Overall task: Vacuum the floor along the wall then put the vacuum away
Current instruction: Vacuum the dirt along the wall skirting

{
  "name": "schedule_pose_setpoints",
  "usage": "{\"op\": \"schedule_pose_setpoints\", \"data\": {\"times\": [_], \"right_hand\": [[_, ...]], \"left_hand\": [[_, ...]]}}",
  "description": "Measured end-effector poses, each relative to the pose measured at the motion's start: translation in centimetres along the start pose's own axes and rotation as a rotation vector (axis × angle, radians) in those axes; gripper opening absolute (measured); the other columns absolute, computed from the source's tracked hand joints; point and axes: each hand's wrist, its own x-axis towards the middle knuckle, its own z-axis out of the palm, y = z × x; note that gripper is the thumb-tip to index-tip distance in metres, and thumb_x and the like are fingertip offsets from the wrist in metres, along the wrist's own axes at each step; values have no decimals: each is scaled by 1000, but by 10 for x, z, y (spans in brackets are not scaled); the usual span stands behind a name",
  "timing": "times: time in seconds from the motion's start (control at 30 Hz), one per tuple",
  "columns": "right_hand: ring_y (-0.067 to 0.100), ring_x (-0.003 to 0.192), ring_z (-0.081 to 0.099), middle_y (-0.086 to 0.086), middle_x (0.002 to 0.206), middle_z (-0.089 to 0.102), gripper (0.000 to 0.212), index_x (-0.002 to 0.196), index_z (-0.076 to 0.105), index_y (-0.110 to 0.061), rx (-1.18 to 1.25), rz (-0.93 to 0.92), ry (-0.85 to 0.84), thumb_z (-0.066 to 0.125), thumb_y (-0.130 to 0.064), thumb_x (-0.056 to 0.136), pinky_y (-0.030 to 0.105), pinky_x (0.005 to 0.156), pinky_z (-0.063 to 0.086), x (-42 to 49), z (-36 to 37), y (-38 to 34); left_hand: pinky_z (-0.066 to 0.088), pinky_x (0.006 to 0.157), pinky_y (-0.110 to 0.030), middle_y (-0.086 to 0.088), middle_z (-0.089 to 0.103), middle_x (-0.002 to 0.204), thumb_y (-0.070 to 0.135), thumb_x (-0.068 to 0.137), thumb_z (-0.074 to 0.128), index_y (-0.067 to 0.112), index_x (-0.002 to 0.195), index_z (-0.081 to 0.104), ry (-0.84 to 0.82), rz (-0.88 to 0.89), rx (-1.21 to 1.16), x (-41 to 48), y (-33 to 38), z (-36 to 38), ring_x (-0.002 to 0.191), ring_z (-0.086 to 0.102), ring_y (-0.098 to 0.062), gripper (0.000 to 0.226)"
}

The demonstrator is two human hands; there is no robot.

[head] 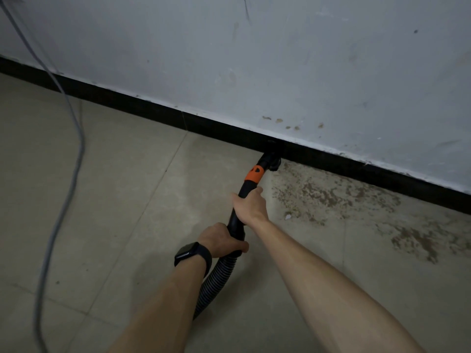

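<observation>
Right grip (251, 206) is wrapped round the black wand (247, 186) just below the orange collar (253, 174). Left grip (221, 239), the one with the dark watch (192, 253) on its wrist, is clenched round the wand's rear end. That's right where the ribbed hose (216, 276) joins on, and the hose curls down and back between the two forearms. The nozzle (270, 160) is down on the floor (114, 200), pushed up against the black skirting (127, 104) at the foot of the scuffed white wall (305, 59). Just right of the nozzle the tiles are pretty grim, with brownish blotchy grime (331, 193) spreading along the skirting and a small white scrap (287, 216) sitting in it. Left of the nozzle the tiles look much cleaner. Over on the far left a grey cable (81, 143) hangs down and trails across the floor.
</observation>
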Motion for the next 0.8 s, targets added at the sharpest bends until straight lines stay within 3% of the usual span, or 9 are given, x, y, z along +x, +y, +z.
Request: {"op": "schedule_pose_setpoints", "data": {"times": [0.13, 0.3, 0.5, 0.63, 0.8], "right_hand": [[26, 88, 62, 9, 113, 58, 71, 149, 22, -6, 22, 17, 4, 60, -36, 97, 31, 64, 49, -6, -4, 5], [34, 107, 65, 18, 132, 59, 81, 154, 12, -3, -27, 8, -28, 60, -38, 99, 35, 76, 54, -17, 3, 1], [31, 94, 69, 14, 121, 64, 76, 151, 16, -8, -11, 19, -13, 60, -39, 97, 39, 72, 58, -40, 29, 11], [28, 87, 67, 11, 112, 64, 73, 148, 21, -6, 22, 34, 38, 60, -38, 96, 38, 71, 59, -53, 38, 21], [27, 84, 65, 6, 103, 59, 65, 142, 26, -5, 52, 31, 72, 58, -35, 95, 38, 69, 58, -71, 49, 33]], "left_hand": [[60, 74, -32, -3, 72, 96, 48, 70, 81, 14, 105, 67, -21, -15, 54, -3, 0, 2, 86, 69, -18, 50], [51, 62, -25, -4, 72, 98, 41, 73, 81, 13, 107, 69, -97, -47, -43, -15, -9, -2, 87, 68, -20, 46], [53, 68, -26, -4, 73, 102, 42, 74, 80, 15, 105, 72, -192, -119, -9, -29, -30, -7, 82, 63, -17, 42], [52, 61, -23, -1, 70, 93, 42, 73, 82, 18, 97, 70, -240, -147, 52, -37, -36, -8, 76, 62, -14, 36], [57, 78, -28, 0, 72, 104, 39, 72, 83, 18, 108, 70, -288, -177, 62, -49, -44, -5, 94, 66, -14, 44]]}}
